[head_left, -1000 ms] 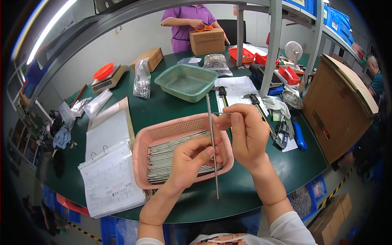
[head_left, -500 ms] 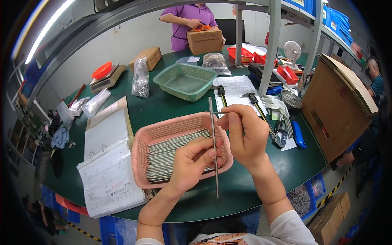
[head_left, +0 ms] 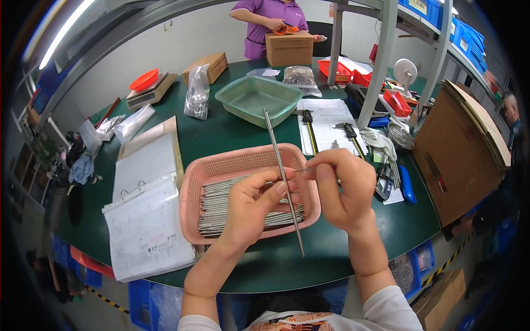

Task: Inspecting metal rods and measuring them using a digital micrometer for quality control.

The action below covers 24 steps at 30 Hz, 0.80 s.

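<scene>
My left hand (head_left: 255, 203) pinches a slim metal rod (head_left: 276, 144) between thumb and fingers. The rod tilts, its upper end leaning left toward the green basket and its lower end past the front of the pink basket (head_left: 186, 207). My right hand (head_left: 346, 185) is closed in a pinch on a thin pin-like piece (head_left: 301, 170), which points at the rod beside my left fingertips. Whether its tip touches or enters the rod, I cannot tell. Beneath my left hand, many similar rods (head_left: 216, 212) lie side by side in the pink basket.
A green basket (head_left: 226, 105) stands behind the pink one. Calipers (head_left: 307, 122) rest on papers to the right, near a blue-handled tool (head_left: 407, 185). An open binder (head_left: 143, 243) lies left. A large cardboard box (head_left: 450, 157) borders the right side. Across the table, a person handles a carton (head_left: 289, 51).
The rod has gone from nearly upright to tilted, its top swinging left. My right hand has brought the thin piece lower along the rod, closer to my left fingertips. The view has shifted slightly.
</scene>
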Motion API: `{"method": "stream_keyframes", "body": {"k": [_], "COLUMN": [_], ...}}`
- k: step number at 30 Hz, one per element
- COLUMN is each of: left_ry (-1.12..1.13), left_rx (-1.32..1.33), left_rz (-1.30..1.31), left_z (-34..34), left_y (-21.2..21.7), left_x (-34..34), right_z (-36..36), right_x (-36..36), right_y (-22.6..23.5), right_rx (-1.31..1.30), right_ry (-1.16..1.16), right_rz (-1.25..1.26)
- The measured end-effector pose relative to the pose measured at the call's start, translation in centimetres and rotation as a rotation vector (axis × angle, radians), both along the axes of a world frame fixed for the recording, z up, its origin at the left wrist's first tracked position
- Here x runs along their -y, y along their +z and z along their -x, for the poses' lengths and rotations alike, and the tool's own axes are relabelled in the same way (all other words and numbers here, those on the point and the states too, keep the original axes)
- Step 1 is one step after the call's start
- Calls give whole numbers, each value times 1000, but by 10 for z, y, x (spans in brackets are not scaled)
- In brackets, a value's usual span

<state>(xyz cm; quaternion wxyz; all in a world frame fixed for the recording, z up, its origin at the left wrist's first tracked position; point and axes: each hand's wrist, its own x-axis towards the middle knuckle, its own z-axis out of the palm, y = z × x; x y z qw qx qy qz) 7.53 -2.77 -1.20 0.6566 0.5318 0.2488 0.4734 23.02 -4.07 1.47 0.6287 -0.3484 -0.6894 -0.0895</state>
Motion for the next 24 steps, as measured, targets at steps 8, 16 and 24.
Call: {"method": "stream_keyframes", "body": {"k": [8, 16, 24], "left_ry": [-17, 7, 50], "left_rx": [90, 85, 26], "left_rz": [9, -39, -87], "left_z": [3, 1, 2], "left_y": [0, 2, 2], "left_x": [1, 2, 2], "right_z": [11, 10, 9], "right_x": [-7, -6, -1], "right_y": [-6, -7, -4], "right_rx": [128, 71, 19], "right_ry": [72, 77, 182], "right_rz": [16, 28, 239]}}
